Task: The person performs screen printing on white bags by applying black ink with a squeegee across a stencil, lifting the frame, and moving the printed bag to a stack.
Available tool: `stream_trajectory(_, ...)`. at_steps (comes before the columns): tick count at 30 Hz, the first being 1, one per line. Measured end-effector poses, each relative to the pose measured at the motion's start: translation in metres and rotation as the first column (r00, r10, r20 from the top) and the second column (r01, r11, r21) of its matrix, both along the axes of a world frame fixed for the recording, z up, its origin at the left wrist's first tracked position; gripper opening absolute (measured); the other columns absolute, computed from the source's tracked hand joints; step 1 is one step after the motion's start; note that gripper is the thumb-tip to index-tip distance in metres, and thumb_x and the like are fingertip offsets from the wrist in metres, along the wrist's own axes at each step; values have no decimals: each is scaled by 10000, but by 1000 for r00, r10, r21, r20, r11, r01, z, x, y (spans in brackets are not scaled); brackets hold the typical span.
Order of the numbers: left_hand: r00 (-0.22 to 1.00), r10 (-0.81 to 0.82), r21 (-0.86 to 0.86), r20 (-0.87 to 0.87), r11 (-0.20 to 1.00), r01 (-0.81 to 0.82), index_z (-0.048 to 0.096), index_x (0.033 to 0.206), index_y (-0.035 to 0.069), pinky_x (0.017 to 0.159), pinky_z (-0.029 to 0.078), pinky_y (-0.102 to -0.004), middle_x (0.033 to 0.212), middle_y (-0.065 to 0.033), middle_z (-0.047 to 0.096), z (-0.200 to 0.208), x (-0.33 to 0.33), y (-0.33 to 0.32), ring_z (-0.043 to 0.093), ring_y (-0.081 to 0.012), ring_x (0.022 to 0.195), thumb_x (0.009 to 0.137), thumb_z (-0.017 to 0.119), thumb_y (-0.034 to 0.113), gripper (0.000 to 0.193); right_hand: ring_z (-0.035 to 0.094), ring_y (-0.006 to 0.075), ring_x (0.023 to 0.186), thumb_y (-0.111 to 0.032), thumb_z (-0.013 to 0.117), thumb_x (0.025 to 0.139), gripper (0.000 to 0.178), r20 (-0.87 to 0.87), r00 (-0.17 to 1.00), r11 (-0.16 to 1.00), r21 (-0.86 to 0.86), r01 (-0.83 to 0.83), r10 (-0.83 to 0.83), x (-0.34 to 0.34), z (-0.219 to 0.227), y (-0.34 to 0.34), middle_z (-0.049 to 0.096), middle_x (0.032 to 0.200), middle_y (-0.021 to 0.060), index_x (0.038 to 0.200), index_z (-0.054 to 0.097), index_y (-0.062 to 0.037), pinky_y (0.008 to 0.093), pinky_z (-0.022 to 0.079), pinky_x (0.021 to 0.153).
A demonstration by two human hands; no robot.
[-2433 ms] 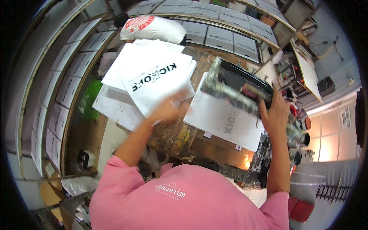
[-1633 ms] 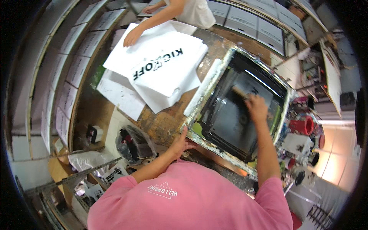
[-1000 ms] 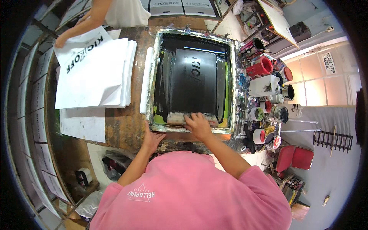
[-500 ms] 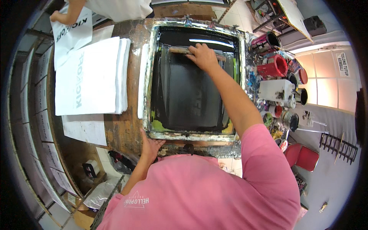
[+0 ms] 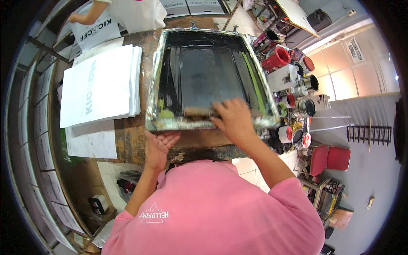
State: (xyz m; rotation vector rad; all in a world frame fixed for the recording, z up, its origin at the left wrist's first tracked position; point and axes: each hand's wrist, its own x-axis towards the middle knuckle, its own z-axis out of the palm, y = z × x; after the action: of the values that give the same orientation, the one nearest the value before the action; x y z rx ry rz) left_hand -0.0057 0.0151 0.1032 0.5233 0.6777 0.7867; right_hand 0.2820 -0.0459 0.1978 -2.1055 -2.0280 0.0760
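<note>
Gripping the squeegee (image 5: 199, 112), right hand (image 5: 233, 121); left hand (image 5: 158, 143) apparently flat under the screen frame (image 5: 154, 102).

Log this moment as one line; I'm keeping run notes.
right hand: grips squeegee at near end of screen frame | left hand: under frame's near edge | white sheets: stacked left

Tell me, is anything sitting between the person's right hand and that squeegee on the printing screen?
Nothing visible. The right hand lies directly on the squeegee, at the near end of the screen frame. The left hand rests just below the frame's near edge.
</note>
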Motion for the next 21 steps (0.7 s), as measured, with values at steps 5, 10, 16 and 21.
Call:
stream_trajectory(5,994,-78,621,-71,777,105,387,1552,108,1204,296,-583,1509,-218,478,42,33,52,398,-448,1444,1055,440,615,712,596,261,941,-351,674,863,341,202,975,913,408,6,-97,17,73,54,625,938,66,1101,676,-107,471,381,906)
stream_trajectory(10,69,610,375,-789,389,841,308,1642,152,1197,31,-719,1694,-235,213,-59,54,50,93,-493,1566,994,377,748,883,627,279,785,-419,693,847,324,159,984,814,581,-25,-83,31,98,86,633,771,66,850,679,-95,487,390,871)
stream_trajectory(16,-57,546,202,-836,401,893,321,1586,-60,1134,-143,-779,1697,-242,204,-103,55,30,50,-403,1600,877,409,879,1179,645,288,766,-423,675,872,350,136,987,835,550,0,-90,39,120,106,654,756,78,884,719,-76,471,384,846)
stream_trajectory(21,-155,571,196,-806,505,840,303,1607,-22,1140,-155,-765,1711,-205,195,-113,61,31,51,-396,1601,852,427,895,1195,635,292,737,-431,679,872,355,144,986,821,570,-17,-79,49,131,120,643,746,81,850,696,-77,471,383,823)
